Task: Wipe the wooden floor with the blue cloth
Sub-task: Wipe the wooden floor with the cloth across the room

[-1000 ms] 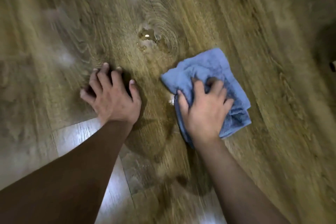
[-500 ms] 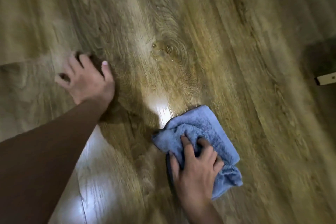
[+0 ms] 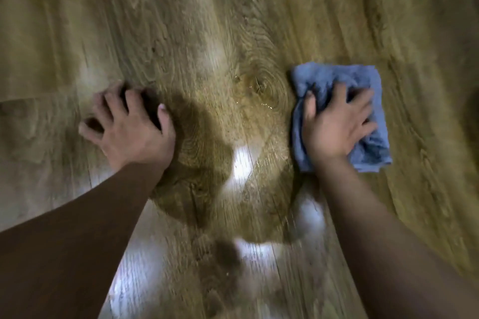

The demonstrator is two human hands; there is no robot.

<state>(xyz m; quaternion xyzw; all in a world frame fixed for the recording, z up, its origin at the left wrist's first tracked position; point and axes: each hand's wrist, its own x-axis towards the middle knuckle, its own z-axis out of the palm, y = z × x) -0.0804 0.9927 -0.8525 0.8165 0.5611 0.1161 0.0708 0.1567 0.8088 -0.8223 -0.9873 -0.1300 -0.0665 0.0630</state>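
A folded blue cloth (image 3: pixel 334 77) lies flat on the wooden floor (image 3: pixel 207 21) at the right of the head view. My right hand (image 3: pixel 337 124) presses down on it, fingers spread and curled into the fabric. My left hand (image 3: pixel 132 127) rests on the bare floor to the left, fingers apart, propping me up. Between the hands is a round knot in the wood grain (image 3: pixel 261 85) with a few small wet droplets around it.
Bright light reflections (image 3: pixel 242 163) glare off the planks near me. A dark shadow (image 3: pixel 197 122) falls beside the left hand. A dark shape sits at the far right edge (image 3: pixel 473 116).
The right hand has slid the cloth away from me and to the right, past the knot. The left hand has stayed planted on the floor. The view has shifted.
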